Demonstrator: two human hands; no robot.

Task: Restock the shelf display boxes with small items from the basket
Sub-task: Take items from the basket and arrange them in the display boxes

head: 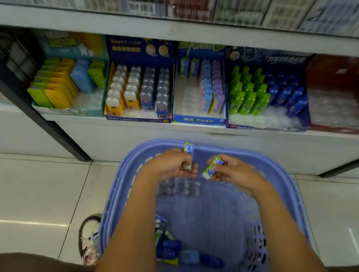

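Poking past curled fingers [184, 174], erasers [188, 148] fill left hand [170, 165] and right hand [238, 173].

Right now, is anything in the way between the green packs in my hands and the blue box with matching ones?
Nothing visible is. The left hand and right hand each hold a green pack above the basket; the blue box sits straight ahead on the shelf, open-topped, its front left rows bare.
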